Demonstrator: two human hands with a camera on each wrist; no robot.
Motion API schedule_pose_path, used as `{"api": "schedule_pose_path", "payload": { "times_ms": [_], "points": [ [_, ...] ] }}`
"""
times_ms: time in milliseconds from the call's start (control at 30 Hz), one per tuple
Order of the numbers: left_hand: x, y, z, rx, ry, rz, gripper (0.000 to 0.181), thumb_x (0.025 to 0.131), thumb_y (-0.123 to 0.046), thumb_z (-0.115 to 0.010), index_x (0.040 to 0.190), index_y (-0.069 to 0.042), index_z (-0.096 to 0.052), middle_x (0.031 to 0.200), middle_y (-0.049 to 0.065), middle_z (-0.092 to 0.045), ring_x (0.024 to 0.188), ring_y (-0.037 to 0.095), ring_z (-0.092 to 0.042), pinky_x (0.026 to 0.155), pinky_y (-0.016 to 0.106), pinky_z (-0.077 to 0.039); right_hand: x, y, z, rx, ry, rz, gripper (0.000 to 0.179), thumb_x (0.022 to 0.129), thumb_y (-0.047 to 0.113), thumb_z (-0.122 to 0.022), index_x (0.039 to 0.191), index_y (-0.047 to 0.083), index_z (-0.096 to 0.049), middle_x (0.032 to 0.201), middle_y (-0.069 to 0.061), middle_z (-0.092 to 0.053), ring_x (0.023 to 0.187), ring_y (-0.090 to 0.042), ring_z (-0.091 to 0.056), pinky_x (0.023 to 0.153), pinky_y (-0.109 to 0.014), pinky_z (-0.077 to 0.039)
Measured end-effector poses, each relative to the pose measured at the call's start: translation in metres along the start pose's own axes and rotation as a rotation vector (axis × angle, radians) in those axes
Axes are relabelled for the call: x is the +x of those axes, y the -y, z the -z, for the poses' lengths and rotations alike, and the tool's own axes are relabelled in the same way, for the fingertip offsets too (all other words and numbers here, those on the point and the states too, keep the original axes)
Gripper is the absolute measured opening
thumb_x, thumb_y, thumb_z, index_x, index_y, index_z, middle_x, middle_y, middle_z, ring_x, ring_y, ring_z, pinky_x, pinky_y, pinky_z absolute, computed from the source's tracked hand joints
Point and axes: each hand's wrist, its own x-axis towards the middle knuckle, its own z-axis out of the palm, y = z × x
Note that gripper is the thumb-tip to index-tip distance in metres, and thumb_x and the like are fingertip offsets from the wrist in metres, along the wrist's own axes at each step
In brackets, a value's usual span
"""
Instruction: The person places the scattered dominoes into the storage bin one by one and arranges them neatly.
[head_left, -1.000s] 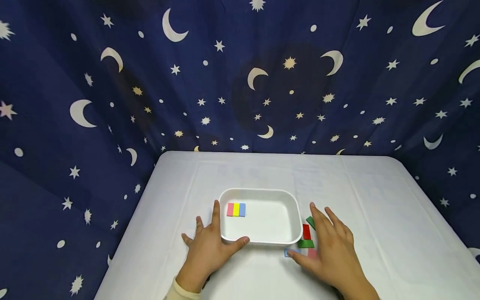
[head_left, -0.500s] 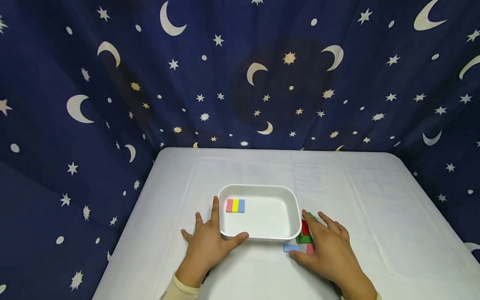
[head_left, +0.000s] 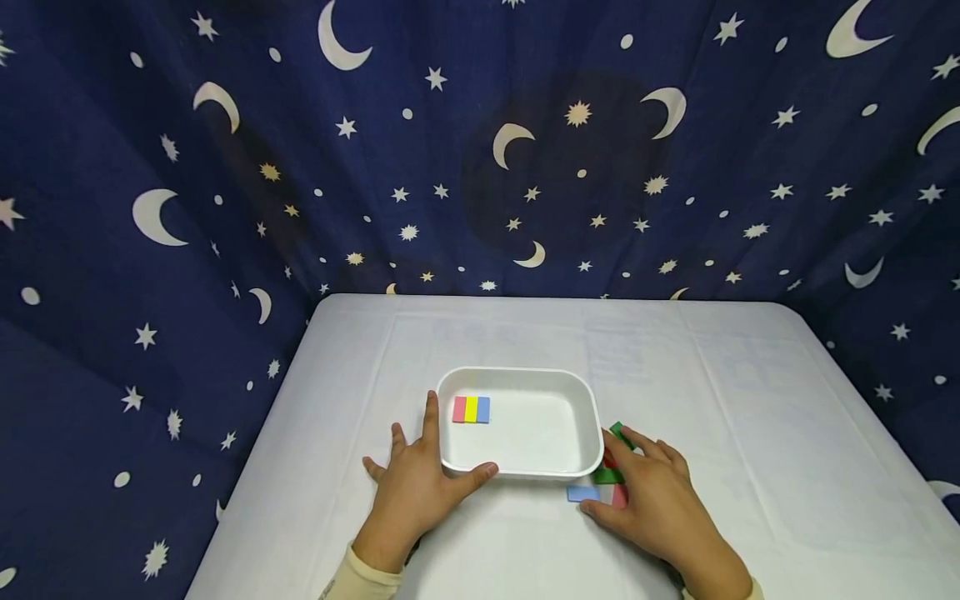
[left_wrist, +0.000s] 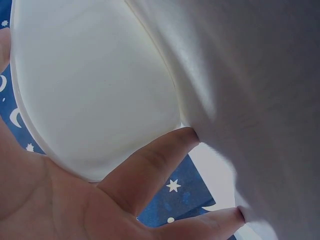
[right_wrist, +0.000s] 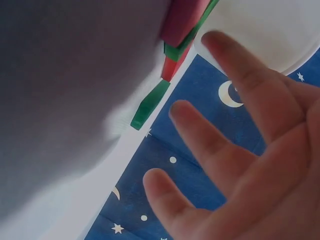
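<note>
A white plastic tray stands mid-table. Inside it, at the left, a pink, a yellow and a blue strip lie side by side. My left hand is at the tray's left front corner, index finger along the side and thumb at the front rim, fingers spread. My right hand hovers with loosely bent fingers over flat coloured blocks by the tray's right side. Among these are a blue block, a pink block, a red block partly hidden by the fingers, and two green blocks.
A white cloth covers the table. Behind it and at the sides hangs a dark blue curtain printed with moons and stars.
My right hand has moved slightly left over the blocks, now covering more of the red one. The head view has tilted slightly. My left hand stays by the tray.
</note>
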Motion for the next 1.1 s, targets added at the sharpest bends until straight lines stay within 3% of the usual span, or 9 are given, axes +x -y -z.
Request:
{"api": "schedule_pose_path", "payload": {
  "times_ms": [200, 300, 633, 933, 1100],
  "points": [
    [0.0007, 0.0001, -0.0003, 0.001, 0.0, 0.003, 0.141, 0.067, -0.099, -0.062, 0.172, -0.027, -0.002, 0.147, 0.009, -0.062, 0.147, 0.06, -0.031, 0.092, 0.097, -0.01, 0.0011, -0.0011, -0.0003, 0.049, 0.025, 0.018, 0.081, 0.066, 0.048, -0.1, 0.135, 0.019, -0.067, 0.123, 0.003, -0.076, 0.142, -0.042, -0.048, 0.107, -0.076, -0.027],
    [0.0011, 0.0003, -0.0011, 0.0, 0.0, 0.005, 0.141, 0.066, -0.099, -0.061, 0.172, -0.027, -0.002, 0.147, 0.009, -0.062, 0.147, 0.06, -0.031, 0.092, 0.097, -0.01, 0.0012, -0.0015, -0.0005, 0.062, 0.042, 0.015, 0.076, 0.066, 0.046, -0.1, 0.13, 0.021, -0.067, 0.117, 0.007, -0.077, 0.142, -0.042, -0.049, 0.106, -0.075, -0.028],
    [0.0014, -0.0006, -0.0023, -0.003, -0.003, 0.01, 0.142, 0.065, -0.1, -0.062, 0.172, -0.027, -0.003, 0.147, 0.008, -0.062, 0.147, 0.059, -0.032, 0.092, 0.097, -0.01, 0.0, -0.0028, -0.0007, 0.082, 0.032, 0.021, 0.071, 0.07, 0.033, -0.1, 0.13, 0.016, -0.068, 0.111, 0.013, -0.077, 0.136, -0.039, -0.056, 0.108, -0.071, -0.031],
    [0.002, 0.001, -0.0039, 0.009, -0.006, 0.012, 0.142, 0.065, -0.1, -0.061, 0.172, -0.028, -0.001, 0.146, 0.009, -0.063, 0.147, 0.06, -0.033, 0.091, 0.097, -0.01, 0.0002, -0.0051, 0.0008, 0.042, -0.009, 0.064, 0.081, 0.073, 0.028, -0.099, 0.142, 0.009, -0.063, 0.099, 0.025, -0.075, 0.126, -0.035, -0.062, 0.106, -0.07, -0.034],
    [0.0017, 0.0008, -0.0039, 0.008, -0.005, 0.012, 0.142, 0.065, -0.1, -0.061, 0.171, -0.029, -0.001, 0.147, 0.009, -0.063, 0.147, 0.059, -0.033, 0.092, 0.097, -0.01, 0.0003, -0.0073, 0.0043, 0.02, -0.013, 0.016, 0.082, 0.073, 0.026, -0.098, 0.145, 0.009, -0.062, 0.098, 0.023, -0.076, 0.124, -0.034, -0.063, 0.107, -0.07, -0.033]
  ]
}}
